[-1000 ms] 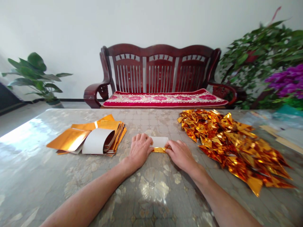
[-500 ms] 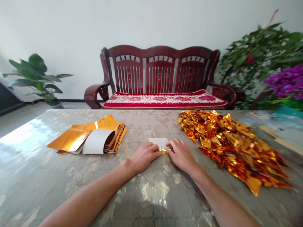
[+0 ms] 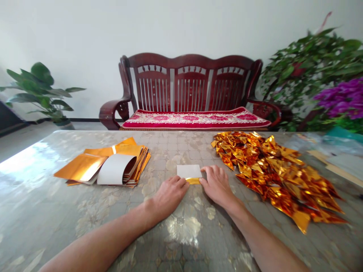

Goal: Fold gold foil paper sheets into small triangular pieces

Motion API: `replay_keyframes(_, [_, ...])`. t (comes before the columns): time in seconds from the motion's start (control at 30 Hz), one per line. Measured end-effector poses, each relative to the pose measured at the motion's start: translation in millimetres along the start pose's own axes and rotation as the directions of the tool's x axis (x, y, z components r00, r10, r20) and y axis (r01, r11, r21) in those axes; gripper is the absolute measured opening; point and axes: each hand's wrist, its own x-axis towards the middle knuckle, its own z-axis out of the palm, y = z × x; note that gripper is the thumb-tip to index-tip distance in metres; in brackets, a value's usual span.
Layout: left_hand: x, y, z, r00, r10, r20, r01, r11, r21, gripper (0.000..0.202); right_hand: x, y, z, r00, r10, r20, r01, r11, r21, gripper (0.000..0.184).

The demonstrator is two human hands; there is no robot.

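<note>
A small sheet of gold foil paper (image 3: 188, 171) lies on the table in front of me, white side up. Its near edge is folded over, showing a shiny gold strip. My left hand (image 3: 173, 189) grips the strip's left end, fingers together and pressed down. At the other end, my right hand (image 3: 216, 183) pinches the strip and the sheet's right edge between thumb and fingers. To the left lies a stack of gold foil paper (image 3: 95, 166), one sheet curled with its white back showing. Folded gold foil pieces (image 3: 272, 170) are heaped on the right.
The table (image 3: 113, 234) has a glossy, flower-patterned cover. At its right end lie plastic bags (image 3: 312, 141) and flat cardboard (image 3: 334, 166). Beyond the far edge stands a dark wooden bench (image 3: 187, 83) with a red cushion, between a potted plant (image 3: 42, 90) and leafy greenery (image 3: 312, 64).
The gold strip along the sheet's near edge shows wider and flatter now. My left hand has moved slightly left and nearer to me; the right hand has barely shifted.
</note>
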Motion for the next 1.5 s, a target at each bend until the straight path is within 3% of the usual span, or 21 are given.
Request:
replay_keyframes(0.23, [-10,4,-1.4,0.992,-0.123,0.039,0.122,0.992,0.043,0.015,9,20,0,1.0,-0.019,0.016,0.019,1.0,0.008,0.026])
replay_keyframes(0.47, [-9,-6,9.0,0.989,-0.138,-0.054,0.138,0.99,-0.007,0.015,17,29,3,0.999,-0.035,-0.04,0.045,0.961,0.273,0.022])
replay_keyframes(0.67, [-4,-10,11.7,0.982,-0.158,-0.107,0.16,0.987,0.011,0.014,16,30,-1,0.99,-0.135,-0.03,0.137,0.929,0.345,0.025])
replay_keyframes(0.77, [-3,-10,12.7,0.979,-0.161,-0.122,0.163,0.987,0.009,0.015,16,29,-5,0.988,-0.155,-0.011,0.148,0.924,0.353,0.031])
replay_keyframes(0.97, [-2,-8,9.6,0.964,-0.211,-0.164,0.205,0.977,-0.052,0.022,14,23,-6,0.985,-0.17,-0.016,0.168,0.953,0.251,0.01])
replay_keyframes(1.03, [-2,-8,8.1,0.957,-0.236,-0.169,0.224,0.971,-0.085,0.032,14,23,-5,0.986,-0.165,-0.027,0.166,0.951,0.261,0.007])
replay_keyframes(1.13, [1,-11,7.9,0.949,-0.271,-0.159,0.253,0.959,-0.125,0.045,15,23,-4,0.987,-0.154,-0.048,0.161,0.93,0.331,0.01])
replay_keyframes(1.33, [6,-19,12.2,0.924,-0.345,-0.163,0.304,0.924,-0.232,0.026,12,17,-11,0.986,-0.157,-0.048,0.158,0.833,0.531,0.031])
replay_keyframes(1.5, [7,-28,19.3,0.895,-0.371,-0.247,0.257,0.883,-0.393,0.035,3,5,-21,0.951,-0.309,0.013,0.241,0.769,0.592,0.044])
